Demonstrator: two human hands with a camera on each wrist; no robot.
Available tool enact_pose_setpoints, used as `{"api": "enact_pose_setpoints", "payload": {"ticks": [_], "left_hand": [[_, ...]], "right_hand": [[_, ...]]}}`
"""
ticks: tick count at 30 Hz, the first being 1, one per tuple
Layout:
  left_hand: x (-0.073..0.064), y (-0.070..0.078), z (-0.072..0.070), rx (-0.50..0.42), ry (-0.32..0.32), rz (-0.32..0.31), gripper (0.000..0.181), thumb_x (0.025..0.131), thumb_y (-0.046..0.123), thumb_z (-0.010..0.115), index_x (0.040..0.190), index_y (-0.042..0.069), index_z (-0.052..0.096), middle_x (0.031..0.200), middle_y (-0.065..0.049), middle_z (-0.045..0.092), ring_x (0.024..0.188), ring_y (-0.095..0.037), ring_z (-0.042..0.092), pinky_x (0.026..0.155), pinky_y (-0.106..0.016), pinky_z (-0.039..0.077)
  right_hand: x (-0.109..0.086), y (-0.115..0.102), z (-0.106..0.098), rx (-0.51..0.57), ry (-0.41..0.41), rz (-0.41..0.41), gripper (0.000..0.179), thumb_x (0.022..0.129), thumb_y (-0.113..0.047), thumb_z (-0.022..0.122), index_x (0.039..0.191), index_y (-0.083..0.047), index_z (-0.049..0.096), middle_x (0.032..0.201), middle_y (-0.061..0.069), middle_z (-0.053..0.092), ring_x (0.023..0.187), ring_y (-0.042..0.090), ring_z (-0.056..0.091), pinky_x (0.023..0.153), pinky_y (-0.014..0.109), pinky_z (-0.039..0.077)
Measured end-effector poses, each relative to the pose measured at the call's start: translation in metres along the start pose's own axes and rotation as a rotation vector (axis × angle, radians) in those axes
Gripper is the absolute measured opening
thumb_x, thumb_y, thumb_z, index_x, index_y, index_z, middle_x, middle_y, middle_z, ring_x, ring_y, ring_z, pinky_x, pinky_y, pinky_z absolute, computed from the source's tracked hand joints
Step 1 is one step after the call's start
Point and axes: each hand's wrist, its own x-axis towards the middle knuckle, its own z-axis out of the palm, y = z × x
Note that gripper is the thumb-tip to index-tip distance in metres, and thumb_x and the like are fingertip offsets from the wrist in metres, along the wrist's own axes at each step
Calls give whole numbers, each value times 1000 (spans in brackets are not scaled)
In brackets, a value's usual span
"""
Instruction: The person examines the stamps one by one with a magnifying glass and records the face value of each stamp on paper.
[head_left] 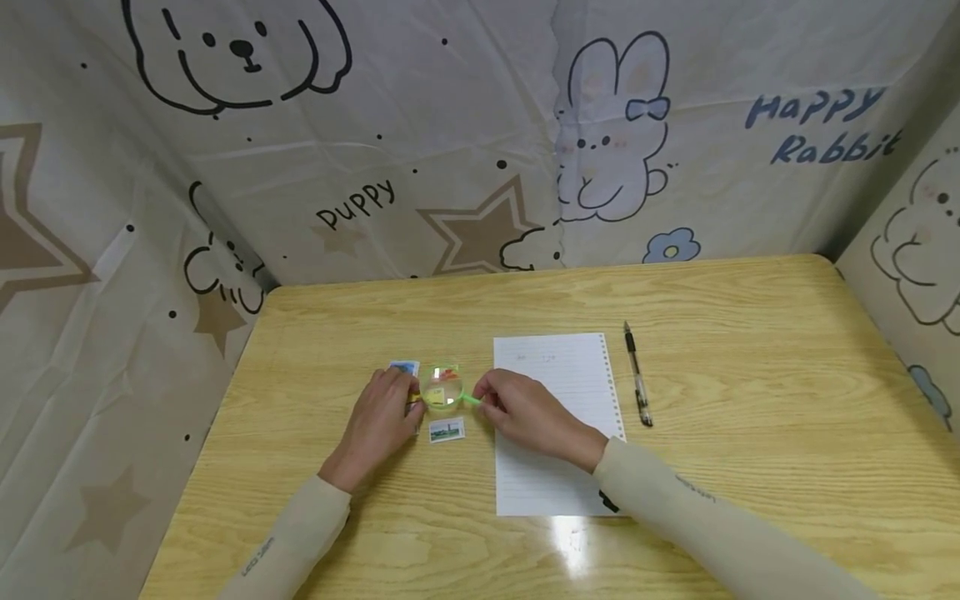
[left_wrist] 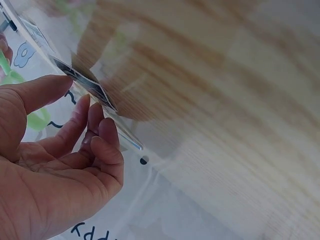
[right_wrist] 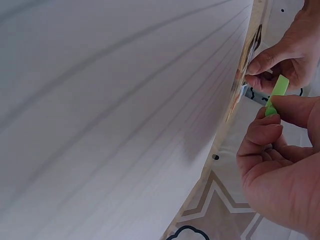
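My right hand (head_left: 536, 417) pinches the green handle of a small magnifying glass (head_left: 471, 400) between thumb and fingers. Its round lens is over a yellowish stamp (head_left: 437, 397), and a stamp with red on it (head_left: 447, 373) lies just behind. The left hand (head_left: 382, 412) is low at the table left of the lens, fingers curled, thumb and fingertips at a dark-pictured stamp (left_wrist: 87, 85) that they seem to pinch. Partly covered by that hand is a blue stamp (head_left: 405, 367). In front of the lens lies a stamp with a green landscape (head_left: 447, 430).
Under the right hand and forearm is a lined sheet of paper (head_left: 555, 483) with faint writing near its top. A black pen (head_left: 636, 375) lies to its right on the wooden table (head_left: 750, 375). Printed cloth (head_left: 450, 108) hangs around the table's back and sides.
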Motion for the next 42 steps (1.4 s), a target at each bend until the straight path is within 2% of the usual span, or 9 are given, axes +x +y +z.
{"api": "enact_pose_setpoints", "payload": {"ticks": [19,27,36,42], "left_hand": [[3,1,0,1,1,15,15,94,1,80,102,-8,71,97,-15,65,94,-34,58,84,-46,51],[3,3,-2,-18,-13,-2,16,94,1,81,102,-8,71,99,-14,65,96,-34,59,86,-47,51],[0,2,0,-23,16,44,19,94,7,86,97,-4,71,93,-10,63,87,-30,55,79,-43,48],[-2,2,1,-16,23,37,19,95,7,86,98,-3,71,93,-10,62,86,-29,54,78,-42,47]], "right_hand": [[2,-1,1,5,-15,11,6,106,-5,71,111,-6,70,90,-4,61,78,11,54,69,29,48],[1,-3,-1,37,-4,16,7,106,-6,71,112,-6,69,89,-3,60,78,12,55,68,29,48],[-1,-5,-6,116,42,31,9,103,-2,72,112,-2,70,84,-3,59,73,11,54,65,28,47],[-6,-3,-7,133,69,53,10,103,-4,73,112,-4,70,84,-4,59,74,10,54,64,27,47]]}}
